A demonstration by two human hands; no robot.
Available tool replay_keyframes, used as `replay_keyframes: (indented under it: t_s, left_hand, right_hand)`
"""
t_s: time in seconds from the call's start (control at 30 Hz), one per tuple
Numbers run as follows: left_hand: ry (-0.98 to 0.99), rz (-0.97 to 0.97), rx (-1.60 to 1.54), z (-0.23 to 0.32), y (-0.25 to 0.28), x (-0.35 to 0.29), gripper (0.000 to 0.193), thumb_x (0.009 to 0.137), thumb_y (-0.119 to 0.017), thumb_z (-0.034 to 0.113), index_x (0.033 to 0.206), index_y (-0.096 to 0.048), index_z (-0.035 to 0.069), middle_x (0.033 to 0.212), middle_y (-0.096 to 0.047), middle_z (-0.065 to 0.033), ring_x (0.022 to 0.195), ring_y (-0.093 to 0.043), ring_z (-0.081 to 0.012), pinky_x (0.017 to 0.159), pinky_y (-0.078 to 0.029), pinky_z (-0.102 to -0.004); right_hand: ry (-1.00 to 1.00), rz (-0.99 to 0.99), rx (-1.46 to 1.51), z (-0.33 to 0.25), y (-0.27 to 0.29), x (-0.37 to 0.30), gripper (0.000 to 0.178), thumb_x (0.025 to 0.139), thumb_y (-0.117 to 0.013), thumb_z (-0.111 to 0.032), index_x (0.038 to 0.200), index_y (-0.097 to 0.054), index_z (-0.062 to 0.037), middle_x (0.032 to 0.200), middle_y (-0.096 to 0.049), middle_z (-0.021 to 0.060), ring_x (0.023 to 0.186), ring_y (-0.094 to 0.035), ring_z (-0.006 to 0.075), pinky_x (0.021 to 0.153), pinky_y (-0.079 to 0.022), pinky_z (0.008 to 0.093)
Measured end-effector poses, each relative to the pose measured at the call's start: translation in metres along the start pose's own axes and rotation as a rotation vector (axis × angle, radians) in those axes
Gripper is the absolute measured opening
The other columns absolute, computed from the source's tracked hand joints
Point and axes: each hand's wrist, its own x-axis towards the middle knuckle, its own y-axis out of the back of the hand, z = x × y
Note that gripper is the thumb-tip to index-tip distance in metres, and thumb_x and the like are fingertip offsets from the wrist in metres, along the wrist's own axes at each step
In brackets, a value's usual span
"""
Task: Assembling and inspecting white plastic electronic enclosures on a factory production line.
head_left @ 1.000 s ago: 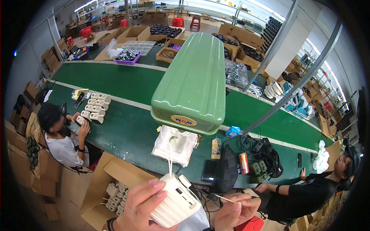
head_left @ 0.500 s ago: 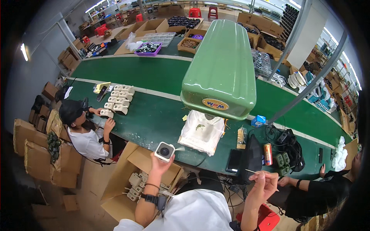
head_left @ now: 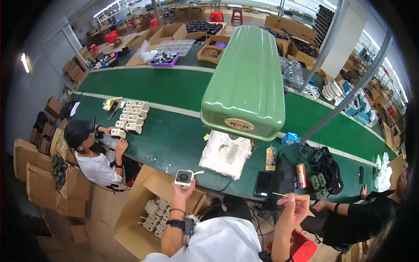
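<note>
My left hand (head_left: pixel 183 193) is closed around a small white housing (head_left: pixel 179 182) with a dark round face and a pale lever-like arm out to its right. It is raised over the bench's near edge, above an open carton. To the right, my right hand (head_left: pixel 297 206) pinches a thin, pale stick (head_left: pixel 279 194) between thumb and fingers. The two hands are well apart. Between and beyond them, a white-wrapped tray-like base (head_left: pixel 224 153) sits under a big green machine cover (head_left: pixel 244 83).
Similar white housings (head_left: pixel 158 210) fill the carton (head_left: pixel 131 233) below my left hand. At left, a co-worker (head_left: pixel 98 161) handles another beside several rows of housings (head_left: pixel 132 114). A phone (head_left: pixel 263 183), an orange can (head_left: pixel 300 175) and cables lie right. Another person (head_left: pixel 358 220) sits far right.
My left hand has turned the housing, so its dark face now tips upward and its arm points up-right. My right hand keeps its pinch on the stick. The whole view has shifted slightly.
</note>
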Motion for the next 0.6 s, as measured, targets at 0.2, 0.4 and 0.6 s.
replay_keyframes:
  t_s: [0.2,0.4,0.6]
  left_hand:
    - [-0.01,-0.058,0.016,0.003,0.008,-0.016,0.047,0.091,-0.054,0.045,0.117,-0.067,0.007,0.12,-0.062,-0.0193,0.105,-0.058,-0.0401,0.08,-0.06,-0.0403]
    - [-0.428,-0.383,0.502,-0.026,-0.043,-0.121,0.052,0.1,-0.052,0.053,0.135,-0.057,0.015,0.131,-0.062,-0.0081,0.118,-0.059,-0.0259,0.099,-0.05,-0.0474]
    - [-1.104,-0.63,1.452,-0.054,-0.115,-0.271,0.103,0.077,-0.068,0.07,0.14,-0.044,-0.008,0.137,-0.054,-0.02,0.128,-0.055,-0.0277,0.109,-0.043,-0.039]
  right_hand:
    - [0.007,-0.012,0.037,0.001,-0.004,0.0,0.012,0.097,-0.06,0.002,0.095,-0.05,-0.0025,0.082,-0.066,0.0138,0.067,-0.064,0.016,0.065,-0.056,0.0298]
    - [-0.077,-0.054,0.002,0.001,0.001,0.004,0.008,0.098,-0.062,0.0,0.098,-0.054,-0.0011,0.085,-0.069,0.0137,0.072,-0.067,0.0153,0.068,-0.056,0.0288]
    - [-0.155,-0.31,-0.115,-0.015,-0.036,-0.001,0.011,0.093,-0.071,-0.001,0.096,-0.062,0.0026,0.085,-0.072,0.0075,0.078,-0.07,0.0093,0.068,-0.056,0.0229]
